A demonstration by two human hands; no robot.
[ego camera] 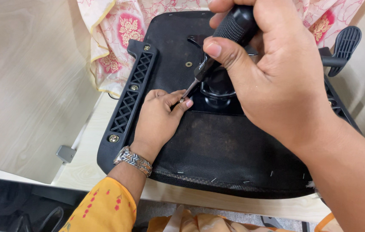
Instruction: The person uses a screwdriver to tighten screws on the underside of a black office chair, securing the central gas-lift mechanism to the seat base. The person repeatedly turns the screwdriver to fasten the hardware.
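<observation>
The right hand (277,81) is closest and looks big. Its fingers (219,49) wrap tight around the bumpy black handle of a screwdriver (223,41). The thin shiny metal tip points down to a small silver screw (182,100). The left hand (159,118) lies flat on the chair seat (216,150), and its fingers (178,96) pinch close on the screw, right at the tip. The seat is upside down, black and fuzzy, with a hard plastic arm bracket (131,96) full of criss-cross holes on one side. It rests on a pale wooden counter (83,167). A shiny zigzag watch (133,160) sits on the left wrist. Flowery pink cloth (118,38) lies behind.
</observation>
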